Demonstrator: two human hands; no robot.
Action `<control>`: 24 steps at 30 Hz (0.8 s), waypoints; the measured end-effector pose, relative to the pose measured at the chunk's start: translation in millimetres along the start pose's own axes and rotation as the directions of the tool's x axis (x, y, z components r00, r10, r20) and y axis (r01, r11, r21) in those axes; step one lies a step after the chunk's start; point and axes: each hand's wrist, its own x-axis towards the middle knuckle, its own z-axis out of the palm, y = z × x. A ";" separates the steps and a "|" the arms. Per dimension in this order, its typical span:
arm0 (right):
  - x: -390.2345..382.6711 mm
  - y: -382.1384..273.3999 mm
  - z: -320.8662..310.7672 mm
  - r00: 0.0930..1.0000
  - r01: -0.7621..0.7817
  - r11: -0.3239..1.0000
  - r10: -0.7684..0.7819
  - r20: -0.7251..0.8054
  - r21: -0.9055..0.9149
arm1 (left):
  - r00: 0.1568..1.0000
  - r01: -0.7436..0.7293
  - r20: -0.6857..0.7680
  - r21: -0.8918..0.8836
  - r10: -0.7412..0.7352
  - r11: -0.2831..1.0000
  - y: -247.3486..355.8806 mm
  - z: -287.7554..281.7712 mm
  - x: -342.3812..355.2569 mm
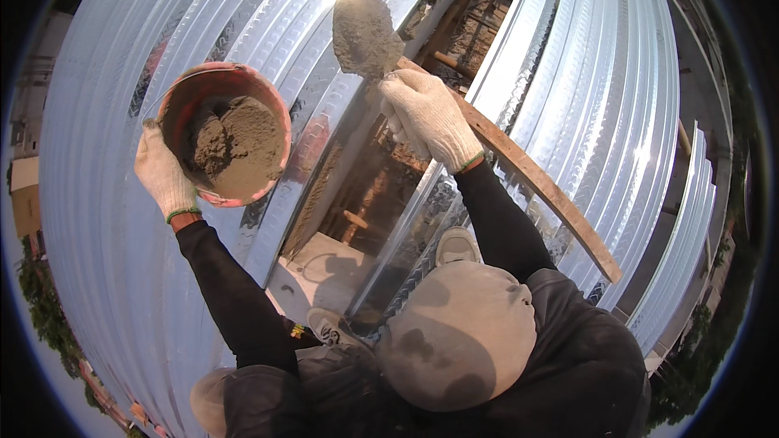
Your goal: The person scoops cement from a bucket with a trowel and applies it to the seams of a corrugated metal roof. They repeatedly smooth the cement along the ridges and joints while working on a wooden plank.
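My left hand [165,169], in a cream knit glove, is closed on the left rim of a red bucket [180,101]. Wet grey mortar [247,134] fills much of the bucket, heaped in the middle and soupy toward the near side. Gripped in my gloved right hand [428,116] is a trowel [365,32], its blade pointing away from me and coated with a mound of mortar. The trowel's handle is hidden inside the fist. The loaded blade hangs to the right of the bucket, apart from it, above the metal decking.
Ribbed shiny metal decking sheets [105,219] spread on both sides. Between them runs an open gap, with timbers and debris [357,211] below. A long wooden plank [544,182] slants across the right sheets. My shoes [457,245] stand near the gap's near end.
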 end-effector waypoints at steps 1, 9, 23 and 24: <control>5.0 4.4 -7.4 0.996 0.012 1.000 -0.012 -0.089 0.007 | 1.000 0.004 0.001 -0.016 -0.004 1.000 0.6 0.5 -0.2; 97.0 63.3 -42.1 0.871 0.078 0.970 0.046 -0.489 0.230 | 1.000 0.004 0.000 -0.075 -0.004 0.997 -11.4 -3.6 7.4; 235.0 92.7 -109.4 0.832 0.095 0.886 0.181 -0.525 0.455 | 0.998 0.066 0.002 0.009 -0.066 0.998 -3.8 -3.8 -4.0; 243.0 91.3 -114.6 0.841 0.096 0.892 0.166 -0.516 0.443 | 0.998 0.058 -0.016 0.025 -0.058 0.998 -5.6 -7.0 -1.4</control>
